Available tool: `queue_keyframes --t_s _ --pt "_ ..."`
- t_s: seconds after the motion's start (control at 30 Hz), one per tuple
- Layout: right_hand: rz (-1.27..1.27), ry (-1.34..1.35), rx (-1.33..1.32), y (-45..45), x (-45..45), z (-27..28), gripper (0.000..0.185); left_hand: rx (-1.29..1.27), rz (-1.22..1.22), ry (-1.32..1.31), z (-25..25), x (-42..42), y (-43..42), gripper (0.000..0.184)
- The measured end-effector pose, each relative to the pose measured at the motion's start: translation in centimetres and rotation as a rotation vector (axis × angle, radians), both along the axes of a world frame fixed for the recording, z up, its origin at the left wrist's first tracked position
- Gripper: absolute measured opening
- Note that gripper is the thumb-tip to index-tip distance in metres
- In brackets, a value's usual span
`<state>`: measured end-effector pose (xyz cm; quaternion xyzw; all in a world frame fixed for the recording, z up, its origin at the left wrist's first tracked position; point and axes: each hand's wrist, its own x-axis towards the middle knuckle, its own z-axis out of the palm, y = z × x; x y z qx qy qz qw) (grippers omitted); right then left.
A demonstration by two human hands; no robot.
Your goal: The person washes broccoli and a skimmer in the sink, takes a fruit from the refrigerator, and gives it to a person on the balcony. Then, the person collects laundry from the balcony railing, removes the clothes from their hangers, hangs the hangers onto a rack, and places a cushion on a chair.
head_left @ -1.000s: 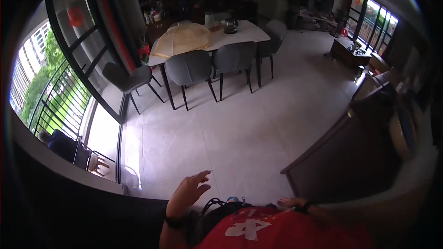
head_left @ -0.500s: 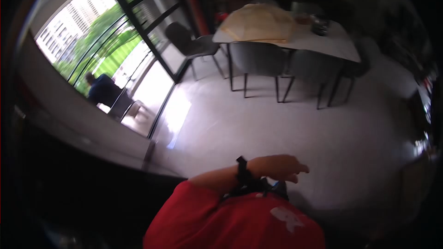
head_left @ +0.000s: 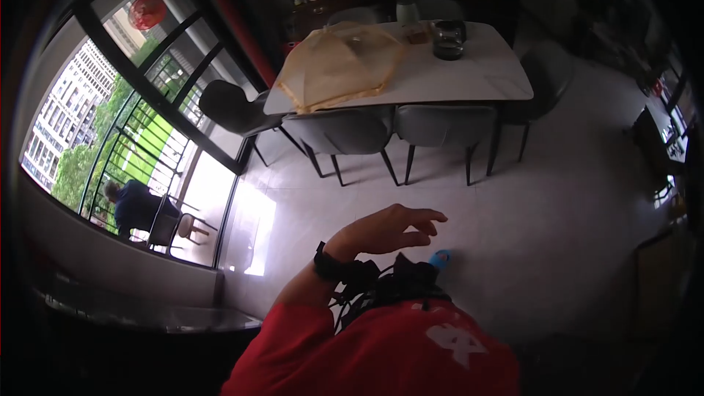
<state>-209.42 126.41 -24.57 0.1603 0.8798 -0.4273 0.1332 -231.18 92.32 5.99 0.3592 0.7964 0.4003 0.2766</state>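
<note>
A: Item one: your left hand (head_left: 385, 229).
B: Raised in front of your body, fingers loosely bent, thumb apart from them, nothing visible between. The slack curl suggests a hand at ease rather than one shaped around an object.

A: Item two: your right hand.
B: Outside the view; you cannot tell its state from here.

A: Item three: things nearest your left hand.
B: One black wrist strap (head_left: 334, 268), wrapped around your wrist, presumably so it goes wherever the arm goes. Dark clothing (head_left: 403, 282) at your waist, below the hand. One blue shoe (head_left: 440, 258), near your fingertips in the view but down at floor level.

A: Item four: the pale tabletop (head_left: 469, 77).
B: Ahead of you, well apart from your hand. It bears a yellowish cover (head_left: 341, 62), spread like a tent, likely shielding whatever lies beneath. One glass pot (head_left: 447, 42) stands beside the cover, perhaps for easy reach.

A: Item five: seating.
B: Two grey chairs (head_left: 345, 130) on your side, backs towards you, pushed close to the tabletop, probably to save floor space.
</note>
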Motion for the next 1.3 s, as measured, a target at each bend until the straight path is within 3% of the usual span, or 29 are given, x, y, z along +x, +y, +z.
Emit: queue_keyframes --t_s 0.3,0.5,0.57,0.6,0.67,0.73,0.8,0.83,0.87,0.93,0.97,1.03,1.07,1.2,1.3 --pt "-0.324 -0.164 0.164 10.9 -7.7 -2.0 0.056 0.195 -0.236 0.02 -2.0 -22.5 15.7 0.042" --pt "-0.394 -0.25 0.304 19.8 -10.2 -3.5 0.053 0.236 -0.433 0.017 -1.7 -28.9 30.1 0.04" --pt "0.125 0.438 0.855 23.8 -11.6 -3.8 0.027 0.221 -0.451 -0.111 -2.8 -29.5 32.9 0.039" --pt "0.165 0.454 0.841 25.7 -14.0 -4.3 0.027 0.21 -0.435 -0.171 -3.8 -30.0 34.0 0.038" --pt "-0.315 0.074 0.159 28.7 -17.5 -5.0 0.015 0.126 -0.314 -0.108 -5.1 -30.2 34.9 0.038" --pt "-0.162 0.019 0.089 32.6 -24.4 -4.3 0.013 0.004 -0.152 0.0 -5.7 -30.7 34.3 0.037" --pt "-0.017 -0.099 0.002 33.9 -31.4 -3.4 0.009 0.054 0.039 -0.102 -5.2 -29.7 32.3 0.041" --pt "0.176 0.122 -0.043 36.1 -34.0 -5.5 0.009 -0.015 0.161 -0.151 -3.4 -29.0 31.2 0.04" --pt "0.249 0.139 -0.054 36.5 -37.0 -5.4 0.009 -0.016 0.234 -0.133 -2.5 -28.3 30.0 0.04" --pt "0.124 0.249 -0.101 36.6 -41.8 -4.0 0.012 -0.016 0.397 -0.083 -1.1 -26.6 27.4 0.039" --pt "0.33 0.183 -0.052 35.0 -45.3 1.2 0.012 -0.045 0.484 -0.059 -0.2 -25.6 26.4 0.038" --pt "0.414 0.113 -0.085 31.3 -49.9 3.9 0.011 -0.005 0.597 0.011 0.1 -23.6 24.1 0.039" --pt "0.45 0.018 -0.099 29.4 -51.3 4.4 0.01 0.039 0.659 0.059 0.1 -22.3 22.8 0.039" --pt "0.816 0.09 -0.088 19.2 -52.5 3.3 0.012 -0.001 0.888 0.049 -0.9 -13.8 16.5 0.041" --pt "0.99 -0.163 -0.176 7.8 -50.5 6.6 0.021 0.062 1.082 0.086 -2.9 -7.4 9.8 0.04"
